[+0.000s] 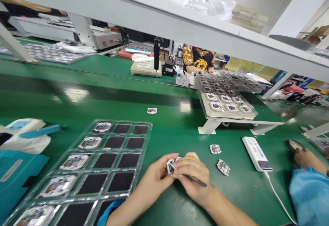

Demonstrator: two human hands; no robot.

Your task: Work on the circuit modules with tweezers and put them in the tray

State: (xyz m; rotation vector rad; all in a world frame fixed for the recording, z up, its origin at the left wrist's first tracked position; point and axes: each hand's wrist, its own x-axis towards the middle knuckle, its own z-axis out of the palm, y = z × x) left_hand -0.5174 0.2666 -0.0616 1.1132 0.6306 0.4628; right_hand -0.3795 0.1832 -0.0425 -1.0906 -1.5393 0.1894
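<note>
My left hand (159, 173) pinches a small white-framed electronic module (170, 165) between thumb and fingers, above the green bench. Closed round a slim dark pair of tweezers (196, 180), my right hand (194, 174) meets the module from the right; its fingers hide the tweezers' tips. To the left lies a clear compartment tray (149, 130). Modules such as this one (74, 162) sit in its left column, while the other visible compartments show dark pads. Two loose modules, a smaller one (215, 149) and a larger one (223, 167), lie right of my hands.
Another module (152, 110) lies farther back. Stacked trays (228, 111) rest on a low stand at right. A white corded device (257, 154) lies near a co-worker's hand (309, 160). A shelf beam (164, 11) crosses above; a teal case (17, 178) is at left.
</note>
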